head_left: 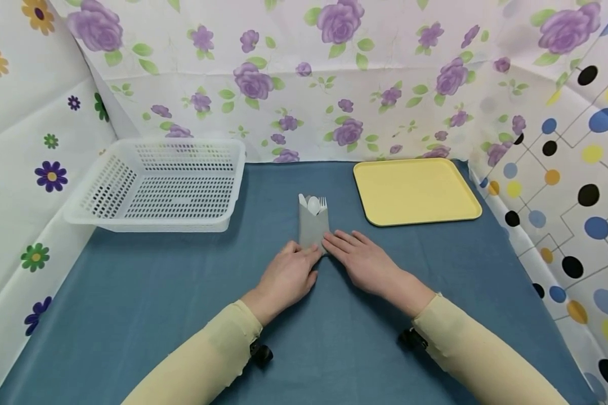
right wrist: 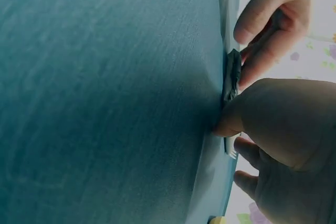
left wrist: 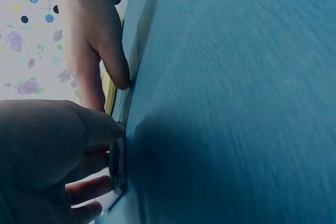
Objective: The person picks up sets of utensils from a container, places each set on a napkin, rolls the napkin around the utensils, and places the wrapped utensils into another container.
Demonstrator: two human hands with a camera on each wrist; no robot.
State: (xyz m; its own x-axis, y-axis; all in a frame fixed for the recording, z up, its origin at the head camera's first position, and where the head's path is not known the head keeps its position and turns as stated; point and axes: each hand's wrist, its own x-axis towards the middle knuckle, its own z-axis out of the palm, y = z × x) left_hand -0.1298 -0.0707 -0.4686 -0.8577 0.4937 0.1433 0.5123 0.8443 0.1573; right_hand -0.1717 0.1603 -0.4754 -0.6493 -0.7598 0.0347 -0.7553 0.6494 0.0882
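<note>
A grey napkin pouch lies on the blue cloth in the middle. A white knife, spoon and fork stick out of its far end. My left hand rests its index finger on the pouch's near left part, the thumb lower down by the cloth. From the other side, the straight fingers of my right hand touch the near right edge. The right wrist view shows the pouch edge-on, with crumpled folds at its near end and the right thumb beside it.
A white perforated basket stands at the back left. At the back right lies a yellow tray. Blue cloth covers the table, and patterned sheets hang behind it and at both sides.
</note>
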